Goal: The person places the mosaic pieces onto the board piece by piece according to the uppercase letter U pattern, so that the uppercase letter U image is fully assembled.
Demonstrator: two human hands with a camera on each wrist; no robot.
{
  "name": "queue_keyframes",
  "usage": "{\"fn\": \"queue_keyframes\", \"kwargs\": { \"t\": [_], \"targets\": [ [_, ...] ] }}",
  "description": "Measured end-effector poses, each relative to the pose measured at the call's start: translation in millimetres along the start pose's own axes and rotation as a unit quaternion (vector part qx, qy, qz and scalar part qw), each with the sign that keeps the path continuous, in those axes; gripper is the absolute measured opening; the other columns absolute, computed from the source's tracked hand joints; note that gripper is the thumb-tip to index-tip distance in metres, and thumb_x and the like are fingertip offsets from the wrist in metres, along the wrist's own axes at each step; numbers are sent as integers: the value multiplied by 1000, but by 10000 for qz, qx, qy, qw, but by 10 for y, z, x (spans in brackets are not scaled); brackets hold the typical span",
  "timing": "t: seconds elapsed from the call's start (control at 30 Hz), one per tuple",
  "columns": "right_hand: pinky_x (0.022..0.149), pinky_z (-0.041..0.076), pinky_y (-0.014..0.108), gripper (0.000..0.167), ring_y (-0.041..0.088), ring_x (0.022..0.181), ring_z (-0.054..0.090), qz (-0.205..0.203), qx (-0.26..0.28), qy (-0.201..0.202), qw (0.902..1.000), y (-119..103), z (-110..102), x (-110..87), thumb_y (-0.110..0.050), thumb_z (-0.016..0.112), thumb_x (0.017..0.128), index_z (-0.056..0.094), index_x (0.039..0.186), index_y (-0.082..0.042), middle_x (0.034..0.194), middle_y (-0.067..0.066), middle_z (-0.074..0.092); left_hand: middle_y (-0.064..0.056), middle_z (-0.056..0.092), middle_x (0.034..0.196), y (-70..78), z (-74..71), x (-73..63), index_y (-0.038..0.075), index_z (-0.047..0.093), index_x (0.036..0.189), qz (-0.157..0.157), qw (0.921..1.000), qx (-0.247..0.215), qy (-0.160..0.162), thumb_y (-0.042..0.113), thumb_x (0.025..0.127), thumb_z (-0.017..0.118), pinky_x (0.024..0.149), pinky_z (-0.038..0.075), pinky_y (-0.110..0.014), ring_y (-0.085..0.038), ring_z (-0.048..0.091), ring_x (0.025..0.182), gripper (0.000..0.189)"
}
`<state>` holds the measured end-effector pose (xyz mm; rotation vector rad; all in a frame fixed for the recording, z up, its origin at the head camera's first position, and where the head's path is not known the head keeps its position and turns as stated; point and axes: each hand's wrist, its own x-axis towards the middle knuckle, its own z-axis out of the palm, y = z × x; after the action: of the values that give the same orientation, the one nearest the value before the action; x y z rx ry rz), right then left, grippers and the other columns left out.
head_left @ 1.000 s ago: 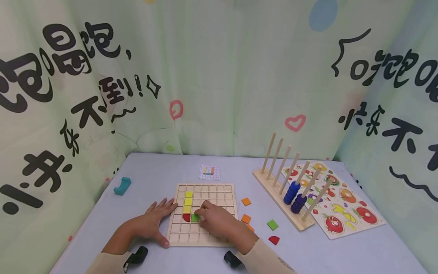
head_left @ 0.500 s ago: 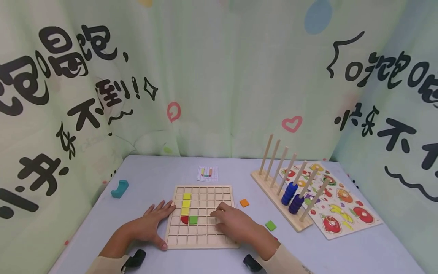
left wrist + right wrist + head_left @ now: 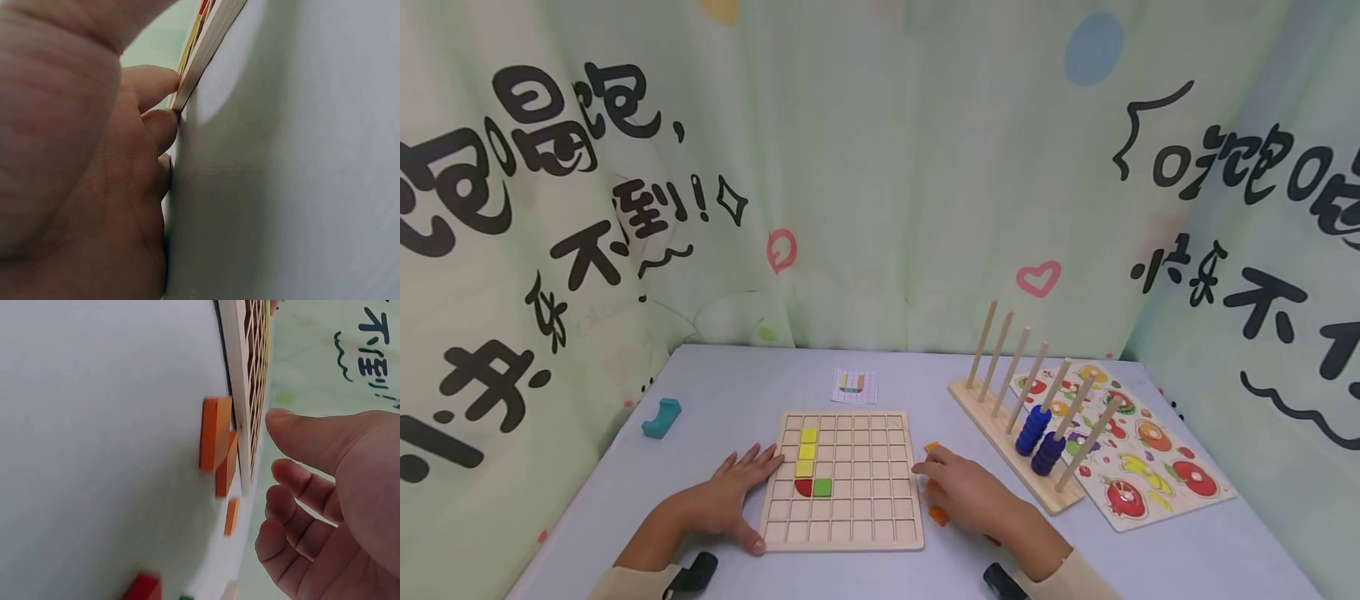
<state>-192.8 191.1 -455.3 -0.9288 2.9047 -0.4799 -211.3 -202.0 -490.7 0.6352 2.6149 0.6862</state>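
A wooden grid board [image 3: 880, 510] lies on the table, bearing a column of yellow squares [image 3: 807, 452], a red quarter-circle [image 3: 803, 487] and a green square [image 3: 823, 487]. My left hand [image 3: 726, 498] is spread at its left side, fingertips and thumb against the edge; the left wrist view shows them at the rim. Off the board's right edge, my right hand [image 3: 966, 493] hovers over orange squares [image 3: 215, 434], fingers loosely bent, nothing between thumb and fingertips. A red piece [image 3: 144, 587] lies nearer the right wrist.
A small pattern card [image 3: 854, 387] lies behind the board. To the right stands a wooden peg rack [image 3: 1030, 467] with blue rings [image 3: 1034, 429] on two pegs, beside a fruit picture board [image 3: 1150, 467]. A teal curved block [image 3: 661, 418] sits at the far left.
My right hand has left the green square on the board and moved right, past the board's edge, over the orange squares. The left hand stays at the board's left edge.
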Motion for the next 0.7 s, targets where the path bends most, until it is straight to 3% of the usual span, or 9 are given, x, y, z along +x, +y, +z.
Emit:
{"fn": "queue_keyframes", "kwargs": {
  "t": [0.33,0.7],
  "targets": [
    [76,52,32,32,7,90,55,417,-85,194,9989,291,-61,-293,-12,71,89,67,121,-12,107,-7,54,-9,15,161,-31,23,12,14,28,155,43,10000,30,30,61,54,87,113,-2,-60,-35,0,147,125],
    [77,52,30,31,4,87,52,656,201,-228,9974,471,-156,-477,-14,73,87,69,118,-16,104,-11,58,-6,15,162,-26,20,9,16,28,155,-24,10000,49,4,62,54,86,113,-2,-59,-33,-1,147,125]
  ]
}}
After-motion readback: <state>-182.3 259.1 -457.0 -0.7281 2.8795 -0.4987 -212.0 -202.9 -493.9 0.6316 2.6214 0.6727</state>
